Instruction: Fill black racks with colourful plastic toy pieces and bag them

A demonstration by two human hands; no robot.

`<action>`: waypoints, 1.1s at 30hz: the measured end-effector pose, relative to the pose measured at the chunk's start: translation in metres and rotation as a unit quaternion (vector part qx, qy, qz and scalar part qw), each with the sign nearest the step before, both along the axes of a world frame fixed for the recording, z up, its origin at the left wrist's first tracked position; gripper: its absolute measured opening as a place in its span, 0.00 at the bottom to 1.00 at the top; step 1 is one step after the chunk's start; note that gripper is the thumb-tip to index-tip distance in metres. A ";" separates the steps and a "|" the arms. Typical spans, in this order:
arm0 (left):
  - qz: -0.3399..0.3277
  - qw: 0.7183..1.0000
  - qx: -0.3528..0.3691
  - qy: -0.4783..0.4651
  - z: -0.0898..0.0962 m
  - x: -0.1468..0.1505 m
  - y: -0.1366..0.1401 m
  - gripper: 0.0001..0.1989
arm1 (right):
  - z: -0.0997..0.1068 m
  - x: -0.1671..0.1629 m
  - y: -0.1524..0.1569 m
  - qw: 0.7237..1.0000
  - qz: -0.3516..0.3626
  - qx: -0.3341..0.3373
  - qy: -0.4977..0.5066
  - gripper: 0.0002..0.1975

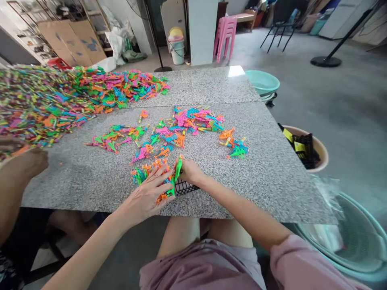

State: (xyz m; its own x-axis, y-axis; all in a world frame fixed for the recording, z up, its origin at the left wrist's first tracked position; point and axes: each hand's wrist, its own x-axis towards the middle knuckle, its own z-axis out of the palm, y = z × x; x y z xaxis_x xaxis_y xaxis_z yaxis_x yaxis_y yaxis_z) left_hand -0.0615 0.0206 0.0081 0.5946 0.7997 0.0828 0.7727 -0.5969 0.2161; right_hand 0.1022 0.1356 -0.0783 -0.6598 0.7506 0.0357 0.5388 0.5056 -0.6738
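Observation:
A small black mesh basket (185, 187) lies at the table's front edge, partly filled with bright plastic toy guns. My left hand (149, 190) rests with fingers stretched out and slightly spread over the orange, green and blue toy guns on the basket's left side. At the basket's far side, my right hand (191, 171) pinches a green toy gun (178, 168), which stands upright. My hands hide much of the basket. Just beyond them lie loose toy guns (173, 137) in pink, blue, orange and green, with a smaller cluster (237, 149) to the right.
A large heap of toy guns (60, 96) covers the table's left side, where a co-worker's hand (33, 163) reaches in. Beyond the right edge are a turquoise basin (263, 81), a tub with black baskets (321, 156) and a large pale green basket (363, 241).

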 end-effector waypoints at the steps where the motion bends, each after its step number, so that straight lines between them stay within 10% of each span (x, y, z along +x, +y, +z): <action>1: 0.000 1.000 0.006 -0.001 0.000 0.001 0.000 0.11 | 0.003 0.001 0.003 1.000 0.020 0.013 -0.016 0.07; 12: -0.048 0.997 0.042 0.054 0.006 0.001 0.007 0.16 | 0.013 -0.015 0.008 0.988 0.138 0.046 -0.054 0.11; 17: -0.023 0.996 0.077 0.030 -0.005 -0.001 0.010 0.15 | 0.023 0.075 0.009 0.990 -0.049 0.125 -0.052 0.20; 21: -0.015 0.995 0.096 0.015 -0.014 -0.002 0.011 0.14 | 0.021 0.177 0.026 0.929 -0.224 0.182 -0.232 0.24; 33: -0.006 0.999 0.045 0.025 -0.005 0.002 0.006 0.13 | 0.028 0.224 0.077 0.937 -0.054 0.209 -0.276 0.10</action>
